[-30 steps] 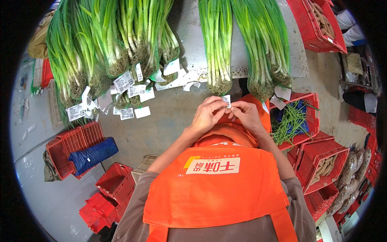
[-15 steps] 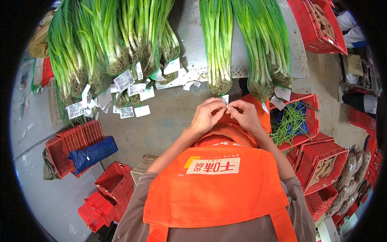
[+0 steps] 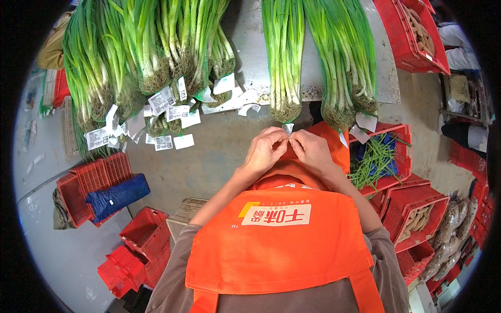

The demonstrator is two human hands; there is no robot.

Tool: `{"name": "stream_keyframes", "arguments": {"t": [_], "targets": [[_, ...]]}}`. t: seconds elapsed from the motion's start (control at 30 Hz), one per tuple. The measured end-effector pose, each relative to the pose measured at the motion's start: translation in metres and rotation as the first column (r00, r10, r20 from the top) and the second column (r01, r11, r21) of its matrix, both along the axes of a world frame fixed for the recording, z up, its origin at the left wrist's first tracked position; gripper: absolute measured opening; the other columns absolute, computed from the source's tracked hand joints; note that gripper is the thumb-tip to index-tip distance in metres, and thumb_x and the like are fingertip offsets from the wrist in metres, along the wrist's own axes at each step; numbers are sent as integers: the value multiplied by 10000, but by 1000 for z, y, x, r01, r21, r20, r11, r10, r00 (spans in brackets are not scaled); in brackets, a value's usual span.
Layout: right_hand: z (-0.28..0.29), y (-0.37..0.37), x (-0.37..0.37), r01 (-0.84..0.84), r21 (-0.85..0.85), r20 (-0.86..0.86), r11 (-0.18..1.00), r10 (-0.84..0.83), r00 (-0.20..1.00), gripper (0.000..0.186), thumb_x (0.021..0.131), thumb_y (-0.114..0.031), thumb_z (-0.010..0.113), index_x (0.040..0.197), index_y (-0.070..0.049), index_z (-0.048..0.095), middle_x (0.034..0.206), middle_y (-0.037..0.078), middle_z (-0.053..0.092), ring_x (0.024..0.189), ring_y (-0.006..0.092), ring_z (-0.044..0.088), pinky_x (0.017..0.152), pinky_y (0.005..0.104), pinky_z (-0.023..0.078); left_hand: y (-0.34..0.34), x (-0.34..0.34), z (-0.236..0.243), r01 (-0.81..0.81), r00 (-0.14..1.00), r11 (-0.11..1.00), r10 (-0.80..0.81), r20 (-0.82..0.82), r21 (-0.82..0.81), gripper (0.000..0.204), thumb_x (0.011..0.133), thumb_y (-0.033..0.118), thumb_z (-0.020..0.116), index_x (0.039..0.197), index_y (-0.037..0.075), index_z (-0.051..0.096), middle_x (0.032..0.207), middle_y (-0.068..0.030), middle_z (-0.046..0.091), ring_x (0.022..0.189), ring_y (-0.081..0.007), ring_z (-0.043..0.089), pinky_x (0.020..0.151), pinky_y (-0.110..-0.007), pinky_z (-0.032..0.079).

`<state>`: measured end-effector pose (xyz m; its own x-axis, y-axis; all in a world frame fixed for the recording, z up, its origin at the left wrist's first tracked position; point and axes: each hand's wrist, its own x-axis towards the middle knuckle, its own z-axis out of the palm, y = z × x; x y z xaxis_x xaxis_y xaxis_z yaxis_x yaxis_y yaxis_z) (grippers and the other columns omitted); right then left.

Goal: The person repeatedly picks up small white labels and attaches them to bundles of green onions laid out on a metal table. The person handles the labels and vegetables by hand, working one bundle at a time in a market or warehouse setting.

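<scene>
Nothing has shifted: my left hand (image 3: 265, 150) and right hand (image 3: 311, 151) stay pinched together on a small white label (image 3: 288, 128); it could tear or stick crooked below the near scallion bunch (image 3: 284, 57).

Bright orange apron (image 3: 282, 245) covers chest, bib wide, squared at lower corners. White rectangular patch with orange characters high on bib; small yellow-orange mark at patch's left end, tiny line of print above it. Orange strap runs down from bib's lower right corner, another at lower left. Grey-brown long-sleeved top (image 3: 172, 281) underneath, sleeves pushed up past elbows. Left hand (image 3: 266, 151), right hand (image 3: 312, 152) bare, no gloves.
</scene>
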<state>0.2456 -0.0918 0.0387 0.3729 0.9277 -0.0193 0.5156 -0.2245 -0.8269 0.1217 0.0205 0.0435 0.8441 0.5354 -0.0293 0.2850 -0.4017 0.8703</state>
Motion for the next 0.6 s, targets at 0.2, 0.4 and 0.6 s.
{"name": "stream_keyframes", "arguments": {"t": [0.2,0.4,0.6], "targets": [[0,2,-4,33,-41,-85,999,-37,996,137,838,-146,517,870,-21,562,791,136,574,744,323,574,624,403,447,2,-2,2,-41,999,990,37,-34,-135,77,780,26,597,841,-20,608,903,-111,615,793,-194,604,713,-282,479],[1,4,-6,51,-99,-140,994,-65,988,136,842,-136,514,884,-17,566,791,137,579,734,324,573,633,404,448,2,-7,-11,-58,998,961,63,9,-270,105,816,31,580,893,-27,621,935,-103,611,796,-162,594,704,-265,481],[0,7,-8,92,-97,-252,991,-114,961,126,839,-114,538,893,-10,583,771,127,604,712,280,600,634,359,465,2,-8,-8,-93,994,951,103,19,-296,103,805,35,579,882,-23,616,898,-125,613,768,-224,605,675,-292,474]]}}
